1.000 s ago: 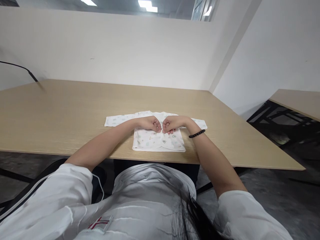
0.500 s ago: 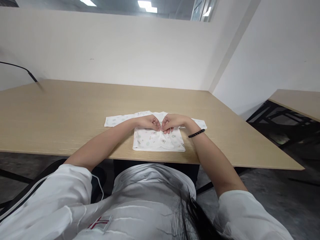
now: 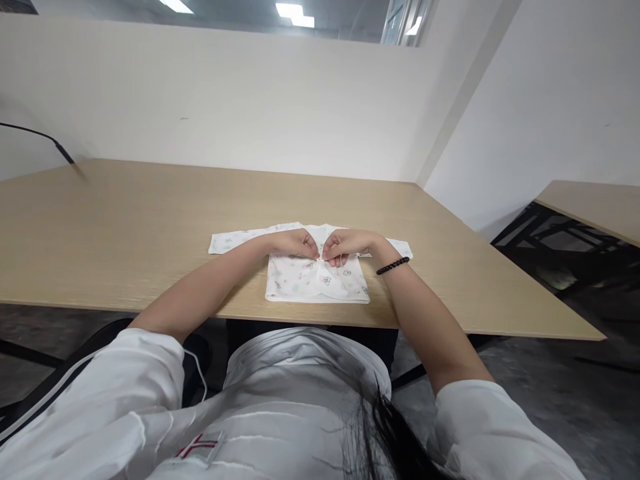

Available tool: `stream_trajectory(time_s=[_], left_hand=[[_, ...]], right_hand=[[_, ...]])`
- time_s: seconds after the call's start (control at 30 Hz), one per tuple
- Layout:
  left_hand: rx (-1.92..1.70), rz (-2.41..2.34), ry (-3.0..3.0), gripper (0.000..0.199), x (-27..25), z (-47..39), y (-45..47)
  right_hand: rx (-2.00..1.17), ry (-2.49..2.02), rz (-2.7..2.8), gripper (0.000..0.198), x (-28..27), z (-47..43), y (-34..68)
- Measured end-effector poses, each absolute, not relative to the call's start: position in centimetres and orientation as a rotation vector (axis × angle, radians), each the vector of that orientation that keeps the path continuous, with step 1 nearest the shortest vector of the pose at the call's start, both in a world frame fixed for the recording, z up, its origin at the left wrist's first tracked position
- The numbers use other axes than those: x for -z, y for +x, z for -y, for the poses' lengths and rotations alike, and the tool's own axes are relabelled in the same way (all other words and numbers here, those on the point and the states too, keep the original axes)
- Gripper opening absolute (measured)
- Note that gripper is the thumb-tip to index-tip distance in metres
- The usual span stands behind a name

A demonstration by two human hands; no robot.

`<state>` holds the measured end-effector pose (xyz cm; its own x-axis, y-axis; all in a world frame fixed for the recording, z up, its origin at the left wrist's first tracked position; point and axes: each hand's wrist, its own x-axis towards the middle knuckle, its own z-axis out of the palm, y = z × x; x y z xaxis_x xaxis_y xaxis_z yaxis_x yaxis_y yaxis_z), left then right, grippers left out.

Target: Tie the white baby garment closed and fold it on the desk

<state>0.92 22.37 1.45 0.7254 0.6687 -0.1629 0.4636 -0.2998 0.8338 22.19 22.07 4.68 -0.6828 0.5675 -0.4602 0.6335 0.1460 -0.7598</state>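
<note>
While the white, printed, long-sleeved cloth shirt [image 3: 295,283] lies spread on the pale wood-grain table [image 3: 150,213], my left hand [image 3: 299,244] and right hand [image 3: 346,244] pinch its centre front, seemingly adjusting it finely, the next move calling for steadiness.

You have one left hand [image 3: 299,244] and one right hand [image 3: 345,245], two in all, with one printed garment [image 3: 293,281] and one beaded bracelet [image 3: 393,266]. You also face one near table [image 3: 150,213] and one side table [image 3: 595,205], making two.
</note>
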Motion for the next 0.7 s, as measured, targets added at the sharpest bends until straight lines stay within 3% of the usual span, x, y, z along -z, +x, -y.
stream_trajectory(time_s=[0.13,0.37,0.53,0.6,0.7], left_hand=[[-0.206,-0.881,1.970,0.028,-1.4,-22.3,0.9],[-0.242,-0.915,2.056,0.028,-1.3,-22.7,0.5],[-0.741,-1.381,2.140,0.028,-0.8,-25.4,-2.0],[-0.789,-1.608,2.200,0.038,-0.6,-26.6,-3.6],[-0.445,-1.868,2.205,0.065,-0.5,-27.7,-5.8]], right_hand=[[1.554,1.220,-2.286,0.036,-4.3,-22.4,22.3],[1.110,1.417,-2.429,0.047,-4.1,-22.8,22.3],[0.312,2.164,-2.459,0.033,-3.8,-24.7,25.3],[0.211,2.264,-2.365,0.026,-3.5,-25.4,26.9],[0.384,2.145,-2.378,0.016,-3.3,-25.8,29.1]])
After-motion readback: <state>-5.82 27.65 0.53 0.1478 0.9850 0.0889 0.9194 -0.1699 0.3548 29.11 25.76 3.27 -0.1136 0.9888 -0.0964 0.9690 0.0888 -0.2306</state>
